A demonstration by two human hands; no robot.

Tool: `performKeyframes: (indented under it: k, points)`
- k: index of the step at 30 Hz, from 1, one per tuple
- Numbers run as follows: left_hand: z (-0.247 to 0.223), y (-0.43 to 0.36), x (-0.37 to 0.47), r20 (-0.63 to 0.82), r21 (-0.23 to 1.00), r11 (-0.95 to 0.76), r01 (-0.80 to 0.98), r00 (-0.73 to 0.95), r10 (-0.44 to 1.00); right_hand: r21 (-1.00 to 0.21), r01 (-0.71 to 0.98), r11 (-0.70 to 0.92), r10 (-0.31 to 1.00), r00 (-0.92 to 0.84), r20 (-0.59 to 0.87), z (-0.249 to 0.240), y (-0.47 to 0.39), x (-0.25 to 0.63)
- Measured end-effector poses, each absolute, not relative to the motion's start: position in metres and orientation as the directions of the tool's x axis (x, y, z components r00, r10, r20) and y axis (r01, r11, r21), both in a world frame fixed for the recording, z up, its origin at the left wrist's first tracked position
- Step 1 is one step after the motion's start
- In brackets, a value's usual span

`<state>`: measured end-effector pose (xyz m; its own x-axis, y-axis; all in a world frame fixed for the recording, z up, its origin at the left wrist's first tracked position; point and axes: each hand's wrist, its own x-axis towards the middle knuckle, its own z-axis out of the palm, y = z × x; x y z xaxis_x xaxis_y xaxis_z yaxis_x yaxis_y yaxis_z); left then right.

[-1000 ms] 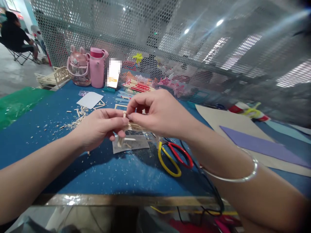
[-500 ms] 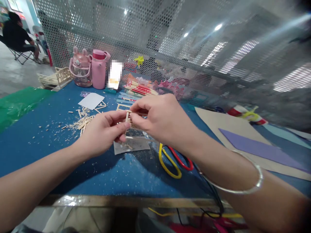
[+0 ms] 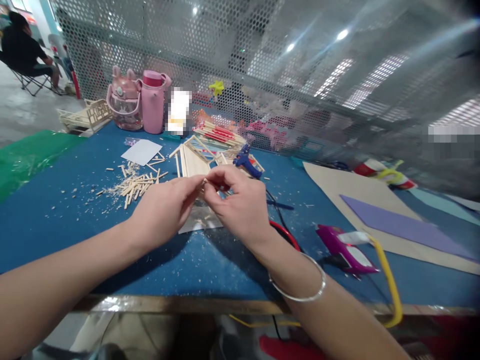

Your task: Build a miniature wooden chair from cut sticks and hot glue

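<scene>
My left hand [image 3: 165, 212] and my right hand [image 3: 240, 202] meet fingertip to fingertip above the blue table. Both are closed in a pinch. A small pale end of a wooden stick [image 3: 204, 181] shows between the fingertips; the rest is hidden by the fingers. Just behind the hands stands a small frame built of wooden sticks [image 3: 195, 165], partly covered by them. Below them lies a translucent sheet [image 3: 198, 222] with bits on it. The red handle of the scissors [image 3: 288, 234] sticks out from behind my right wrist.
Cut stick pieces [image 3: 137, 189] lie left of my left hand. A blue glue gun [image 3: 247, 162] rests behind my right hand. At right are a purple tool [image 3: 347, 250] with a yellow band and purple sheet [image 3: 405, 225]. Pink bottles [image 3: 153, 105] stand at the back.
My right hand and forearm have moved lower and turned, uncovering the stick frame, the blue glue gun and the purple tool. My left fingers have turned so the stick is mostly hidden.
</scene>
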<state>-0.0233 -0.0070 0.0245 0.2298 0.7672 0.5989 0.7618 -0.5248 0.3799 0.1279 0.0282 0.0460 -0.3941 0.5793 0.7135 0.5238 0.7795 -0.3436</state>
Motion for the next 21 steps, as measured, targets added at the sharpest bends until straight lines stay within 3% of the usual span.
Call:
performKeyframes:
  k: [4, 11, 17, 21]
  points:
    - [0.022, -0.01, -0.02, 0.634, 0.269, -0.561, 0.783, 0.294, 0.715, -0.48, 0.424, 0.768, 0.606, -0.238, 0.759, 0.031, 0.023, 0.13]
    - [0.03, -0.001, -0.011, 0.634, 0.342, -0.529, 0.776, 0.226, 0.74, -0.727, 0.128, 0.675, 0.73, -0.265, 0.63, 0.03, 0.039, 0.139]
    - [0.072, 0.026, -0.006, 0.572, 0.14, -0.57, 0.81, 0.404, 0.714, -0.779, 0.069, 0.623, 0.769, -0.239, 0.593, 0.046, 0.063, 0.148]
    - [0.082, 0.03, -0.007, 0.473, -0.041, -0.609, 0.792, 0.552, 0.686, -0.834, 0.001, 0.552, 0.783, -0.342, 0.519, 0.04, 0.07, 0.151]
